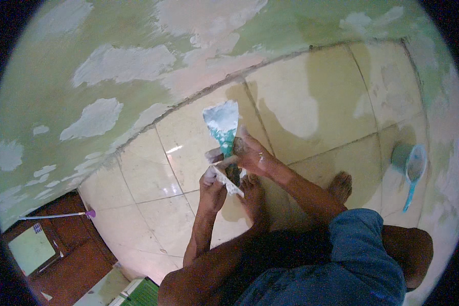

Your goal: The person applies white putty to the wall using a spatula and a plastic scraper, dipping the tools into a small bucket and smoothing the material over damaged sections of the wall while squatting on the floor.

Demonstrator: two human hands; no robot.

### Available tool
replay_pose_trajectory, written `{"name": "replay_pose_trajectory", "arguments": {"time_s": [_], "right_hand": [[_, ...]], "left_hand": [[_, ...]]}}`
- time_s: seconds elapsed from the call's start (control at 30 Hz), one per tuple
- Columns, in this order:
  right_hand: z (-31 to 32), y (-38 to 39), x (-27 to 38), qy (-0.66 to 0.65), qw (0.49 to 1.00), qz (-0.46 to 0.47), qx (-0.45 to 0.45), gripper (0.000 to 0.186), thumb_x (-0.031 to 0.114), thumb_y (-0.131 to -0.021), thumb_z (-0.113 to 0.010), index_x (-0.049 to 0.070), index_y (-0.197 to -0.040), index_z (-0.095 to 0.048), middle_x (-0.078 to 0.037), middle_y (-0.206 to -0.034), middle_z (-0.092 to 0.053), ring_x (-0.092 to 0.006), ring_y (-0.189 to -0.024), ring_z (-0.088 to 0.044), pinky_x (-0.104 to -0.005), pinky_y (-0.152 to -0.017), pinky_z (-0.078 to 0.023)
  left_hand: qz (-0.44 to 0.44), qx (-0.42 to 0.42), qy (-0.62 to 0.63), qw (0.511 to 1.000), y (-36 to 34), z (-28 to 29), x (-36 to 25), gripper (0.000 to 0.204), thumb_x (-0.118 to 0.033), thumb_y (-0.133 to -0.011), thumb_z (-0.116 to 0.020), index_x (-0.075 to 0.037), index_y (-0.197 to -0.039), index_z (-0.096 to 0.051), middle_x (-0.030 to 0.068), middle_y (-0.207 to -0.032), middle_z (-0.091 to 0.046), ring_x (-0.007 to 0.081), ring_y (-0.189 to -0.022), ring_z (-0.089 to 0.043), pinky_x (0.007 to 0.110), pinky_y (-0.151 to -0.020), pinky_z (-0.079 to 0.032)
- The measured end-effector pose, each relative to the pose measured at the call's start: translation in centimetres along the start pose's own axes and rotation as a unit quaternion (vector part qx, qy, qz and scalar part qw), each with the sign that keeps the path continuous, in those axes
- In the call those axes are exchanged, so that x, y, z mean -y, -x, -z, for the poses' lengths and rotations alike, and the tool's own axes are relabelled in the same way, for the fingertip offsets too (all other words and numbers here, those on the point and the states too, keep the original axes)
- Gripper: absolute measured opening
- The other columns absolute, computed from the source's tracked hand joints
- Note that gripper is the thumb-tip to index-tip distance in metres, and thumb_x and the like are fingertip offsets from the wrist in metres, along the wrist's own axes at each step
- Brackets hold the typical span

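A putty knife [221, 122] with a teal, white-smeared blade points away from me, over the tiled floor. My right hand [252, 154] is closed around its lower part, thumb along the side. Close against it, my left hand [212, 189] grips a thin flat piece [229, 182] whose edge is coated in white putty; its kind is not clear. White smears mark the fingers of my left hand. The two hands nearly touch, so the putty knife's handle is partly hidden between them.
Ahead rises a green wall [153, 97] with pale filler patches. To the right, a light blue dipper [410, 162] with a long handle stands on the floor tiles [301, 137]. A brown wooden door [74, 242] and a green-and-white object [137, 293] are at the lower left. My bare feet [340, 186] are below.
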State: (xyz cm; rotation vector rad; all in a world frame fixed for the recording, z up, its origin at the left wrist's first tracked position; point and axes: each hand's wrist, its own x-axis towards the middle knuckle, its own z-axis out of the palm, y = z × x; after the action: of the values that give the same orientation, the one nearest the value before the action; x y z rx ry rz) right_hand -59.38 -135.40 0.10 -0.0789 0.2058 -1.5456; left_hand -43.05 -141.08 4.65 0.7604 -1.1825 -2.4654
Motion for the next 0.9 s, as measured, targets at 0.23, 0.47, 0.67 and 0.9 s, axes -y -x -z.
{"name": "replay_pose_trajectory", "arguments": {"time_s": [0.23, 0.47, 0.67, 0.9], "right_hand": [[1.2, -0.3, 2.2, 0.194, 0.947, 0.076, -0.246, 0.038, 0.041, -0.089, -0.051, 0.005, -0.099, -0.057, -0.006, -0.08, -0.062, -0.0124, -0.063, -0.058, -0.028, -0.052, -0.049], [3.4, -4.0, 8.5, 0.202, 0.918, 0.103, -0.324, 0.03, 0.035, -0.088, -0.053, 0.008, -0.097, -0.057, -0.005, -0.077, -0.061, -0.0114, -0.054, -0.052, -0.0268, -0.043, -0.044], [4.0, -6.1, 8.6, 0.166, 0.935, 0.082, -0.303, 0.024, 0.031, -0.088, -0.053, 0.009, -0.096, -0.054, -0.004, -0.076, -0.059, -0.0113, -0.053, -0.051, -0.0278, -0.042, -0.042], [3.7, -7.4, 8.6, 0.146, 0.945, 0.078, -0.281, 0.023, 0.03, -0.089, -0.051, 0.008, -0.098, -0.053, -0.004, -0.075, -0.058, -0.0115, -0.052, -0.051, -0.0282, -0.043, -0.041]], "left_hand": [[-0.022, 0.011, 0.121, 0.992, 0.8, 0.6, -0.2, 0.032, -0.025, -0.084, -0.064, -0.003, -0.104, -0.055, 0.021, -0.131, -0.046, 0.0354, -0.125, -0.041, 0.054, -0.106, -0.029], [-0.002, -0.008, 0.1, 0.995, 1.3, 3.5, 1.9, 0.041, -0.042, -0.079, -0.067, -0.008, -0.099, -0.053, 0.0208, -0.131, -0.045, 0.0382, -0.127, -0.037, 0.057, -0.106, -0.027], [0.043, -0.011, 0.012, 0.999, 1.2, 3.3, 2.9, 0.046, -0.04, -0.086, -0.059, 0.0, -0.105, -0.045, 0.022, -0.122, -0.054, 0.0339, -0.112, -0.054, 0.047, -0.092, -0.047], [0.054, -0.044, -0.031, 0.997, 1.2, 3.8, 1.8, 0.026, -0.019, -0.092, -0.053, 0.004, -0.103, -0.048, 0.0217, -0.119, -0.056, 0.0293, -0.105, -0.059, 0.039, -0.092, -0.048]]}}
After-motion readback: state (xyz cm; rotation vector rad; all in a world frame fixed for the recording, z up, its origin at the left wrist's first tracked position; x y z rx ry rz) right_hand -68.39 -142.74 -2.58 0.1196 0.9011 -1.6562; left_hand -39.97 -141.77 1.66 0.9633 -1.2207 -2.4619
